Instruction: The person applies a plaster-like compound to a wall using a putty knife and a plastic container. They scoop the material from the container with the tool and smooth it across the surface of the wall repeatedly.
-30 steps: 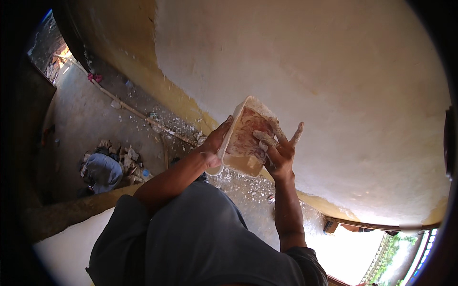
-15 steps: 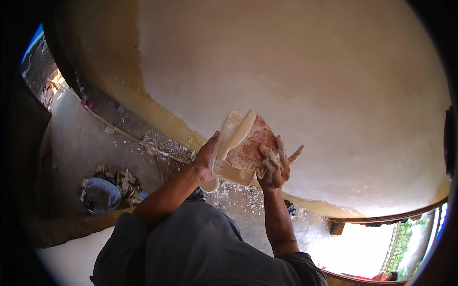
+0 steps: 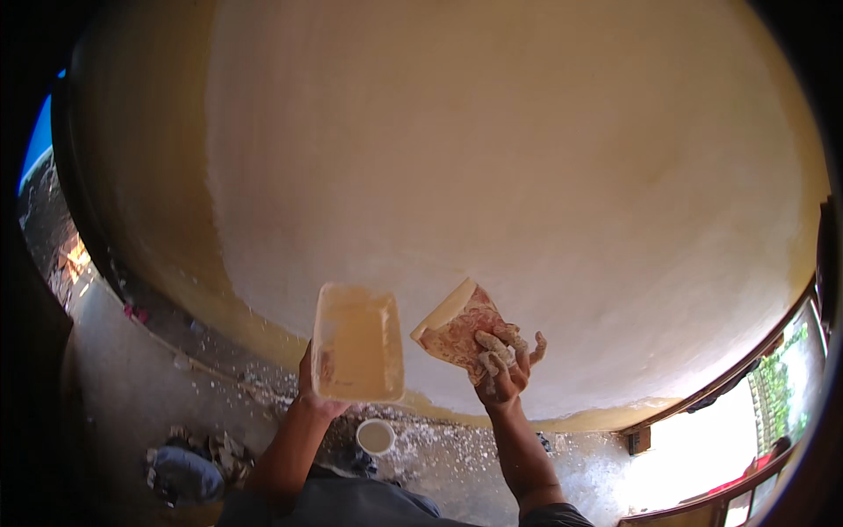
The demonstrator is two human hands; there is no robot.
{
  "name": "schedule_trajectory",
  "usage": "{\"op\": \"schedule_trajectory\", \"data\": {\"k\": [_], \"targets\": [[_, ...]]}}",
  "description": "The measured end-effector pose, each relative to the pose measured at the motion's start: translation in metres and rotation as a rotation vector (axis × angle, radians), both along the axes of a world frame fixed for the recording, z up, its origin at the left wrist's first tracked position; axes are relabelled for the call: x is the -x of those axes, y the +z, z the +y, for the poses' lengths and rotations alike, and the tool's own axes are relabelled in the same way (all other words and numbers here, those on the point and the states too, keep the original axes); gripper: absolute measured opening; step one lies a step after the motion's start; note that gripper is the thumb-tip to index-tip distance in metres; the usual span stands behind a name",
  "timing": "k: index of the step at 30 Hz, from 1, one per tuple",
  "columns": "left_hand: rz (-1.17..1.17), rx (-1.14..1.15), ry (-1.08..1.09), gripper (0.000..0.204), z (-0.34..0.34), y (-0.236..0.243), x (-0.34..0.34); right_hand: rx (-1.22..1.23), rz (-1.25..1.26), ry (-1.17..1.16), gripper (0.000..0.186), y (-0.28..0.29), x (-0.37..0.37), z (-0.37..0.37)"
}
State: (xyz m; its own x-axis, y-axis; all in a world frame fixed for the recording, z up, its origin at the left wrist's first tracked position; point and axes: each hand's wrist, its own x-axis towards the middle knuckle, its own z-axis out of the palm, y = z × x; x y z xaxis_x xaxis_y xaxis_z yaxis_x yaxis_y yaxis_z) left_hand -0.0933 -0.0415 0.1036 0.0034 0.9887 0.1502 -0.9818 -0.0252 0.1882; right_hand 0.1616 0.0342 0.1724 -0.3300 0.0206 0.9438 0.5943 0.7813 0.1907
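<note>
A pale-coated wall (image 3: pixel 492 176) backs the scraper (image 3: pixel 461 332), which points up-left, just right of the tray (image 3: pixel 358 393), whose long axis runs up the view. The right hand (image 3: pixel 504 373) grips the scraper, fingers (image 3: pixel 538 345) spread; the left hand (image 3: pixel 309 391) clasps the tray. Cream paste (image 3: pixel 443 310) lines the scraper's reddish blade.
</note>
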Motion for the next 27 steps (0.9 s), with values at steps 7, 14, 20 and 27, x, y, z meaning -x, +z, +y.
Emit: {"op": "schedule_trajectory", "data": {"k": [7, 14, 20, 27], "targets": [[0.024, 0.271, -0.063, 0.046, -0.019, -0.053, 0.065, -0.339, -0.048, -0.173, 0.012, 0.130, 0.037, 0.031], [-0.037, 0.358, -0.129, 0.052, -0.042, -0.098, 0.096, -0.621, -0.083, -0.385, 0.019, 0.272, 0.115, 0.067], [-0.152, 0.332, -0.118, 0.051, -0.059, -0.101, 0.122, -0.603, -0.227, -0.409, 0.019, 0.346, 0.185, 0.075], [-0.118, 0.284, -0.048, 0.052, -0.065, -0.124, 0.147, -0.175, -0.345, -0.640, 0.035, 0.409, 0.267, 0.055]]}}
